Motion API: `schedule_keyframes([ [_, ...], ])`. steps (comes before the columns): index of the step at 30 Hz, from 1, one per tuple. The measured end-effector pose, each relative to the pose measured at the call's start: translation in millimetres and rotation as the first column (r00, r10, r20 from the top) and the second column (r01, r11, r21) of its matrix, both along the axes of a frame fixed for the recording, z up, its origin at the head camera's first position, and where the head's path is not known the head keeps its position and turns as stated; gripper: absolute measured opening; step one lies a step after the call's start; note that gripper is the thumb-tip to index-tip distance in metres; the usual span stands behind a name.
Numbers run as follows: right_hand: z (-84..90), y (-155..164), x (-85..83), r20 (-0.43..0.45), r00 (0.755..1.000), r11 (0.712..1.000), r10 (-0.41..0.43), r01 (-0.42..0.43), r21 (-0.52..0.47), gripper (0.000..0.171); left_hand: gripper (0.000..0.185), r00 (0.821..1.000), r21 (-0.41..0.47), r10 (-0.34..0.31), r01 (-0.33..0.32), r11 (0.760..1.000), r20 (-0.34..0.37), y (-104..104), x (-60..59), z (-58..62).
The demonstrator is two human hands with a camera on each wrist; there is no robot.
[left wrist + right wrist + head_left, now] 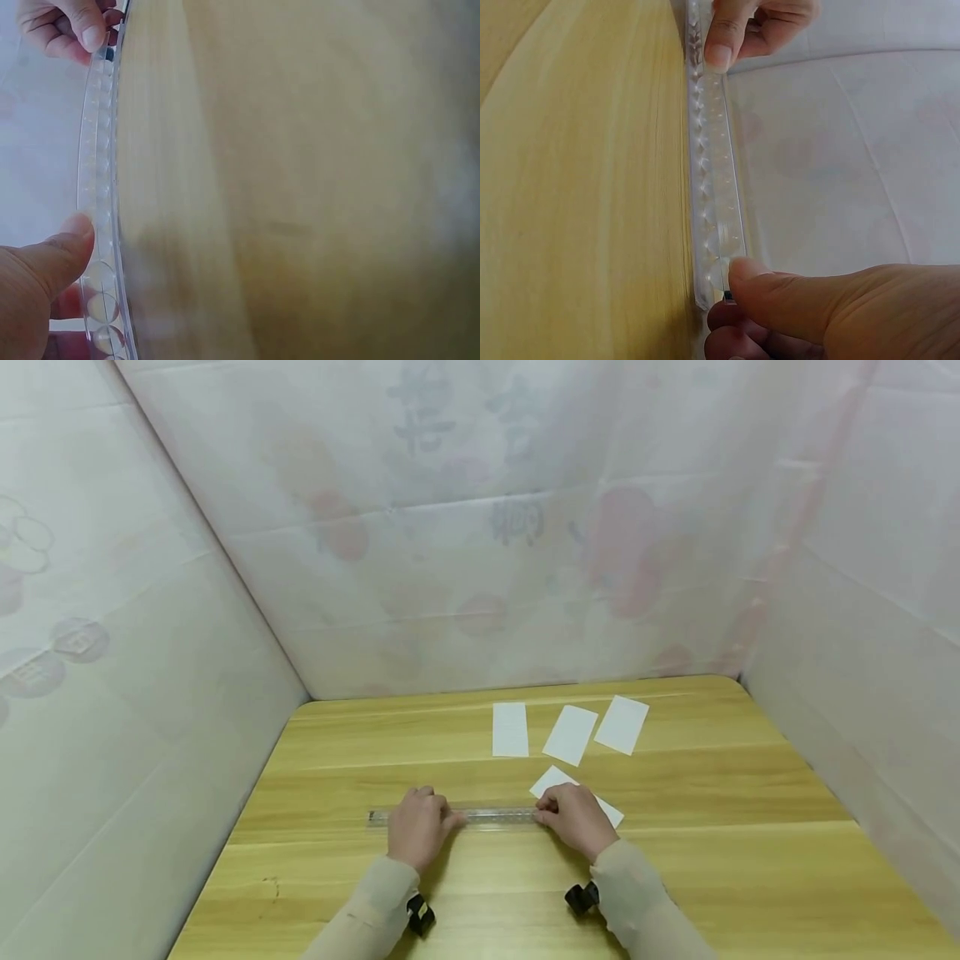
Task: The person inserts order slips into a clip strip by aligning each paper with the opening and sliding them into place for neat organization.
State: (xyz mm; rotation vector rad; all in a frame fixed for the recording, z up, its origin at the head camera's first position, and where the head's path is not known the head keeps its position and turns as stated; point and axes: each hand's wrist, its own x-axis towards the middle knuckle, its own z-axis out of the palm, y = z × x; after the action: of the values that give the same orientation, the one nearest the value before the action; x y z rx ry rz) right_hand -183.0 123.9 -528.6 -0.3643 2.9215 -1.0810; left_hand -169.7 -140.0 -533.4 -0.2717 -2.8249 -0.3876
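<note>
Both hands hold a long, narrow clear plastic strip (pixel 498 816) that lies left to right over the table. A row of round shapes (pixel 103 307) runs along it, like small wells. My left hand (pixel 417 827) pinches it left of the middle, thumb (pixel 69 244) on the near side and fingers behind. Its left end sticks out past that hand. At the right end, my right hand (pixel 577 818) grips it between thumb (pixel 761 281) and curled fingers. Under and behind the right hand lies a white card (pixel 553 778), partly covered by it.
Farther back on the wooden table (pixel 315 793) lie a left white card (pixel 510 729), a middle white card (pixel 570 735) and a right white card (pixel 622 725). Pale printed cloth walls (pixel 465 568) enclose the table at the back and both sides.
</note>
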Motion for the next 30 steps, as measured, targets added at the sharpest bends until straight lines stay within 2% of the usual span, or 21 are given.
schedule_keyframes([
  [14,-0.5,-15,1.9,0.015,1.0,0.999,0.028,-0.027,-0.024,0.005,0.032,0.999,-0.007,0.033,-0.033,0.999,0.008,-17,3.0,2.1],
  [20,1.0,-12,1.1,0.005,1.0,1.0,0.021,-0.021,-0.019,0.007,0.032,0.999,-0.004,0.037,-0.036,0.999,0.021,-13,2.8,4.4],
  [25,4.0,-6,0.0,0.032,0.999,1.0,0.013,-0.012,-0.009,0.006,0.032,0.999,-0.027,0.04,-0.04,0.999,0.013,-6,2.3,2.9],
  [30,9.0,-1,-2.7,0.042,0.999,1.0,0.01,-0.01,-0.006,0.008,0.034,0.999,-0.009,0.028,-0.027,1.0,0.018,-2,2.1,5.7],
])
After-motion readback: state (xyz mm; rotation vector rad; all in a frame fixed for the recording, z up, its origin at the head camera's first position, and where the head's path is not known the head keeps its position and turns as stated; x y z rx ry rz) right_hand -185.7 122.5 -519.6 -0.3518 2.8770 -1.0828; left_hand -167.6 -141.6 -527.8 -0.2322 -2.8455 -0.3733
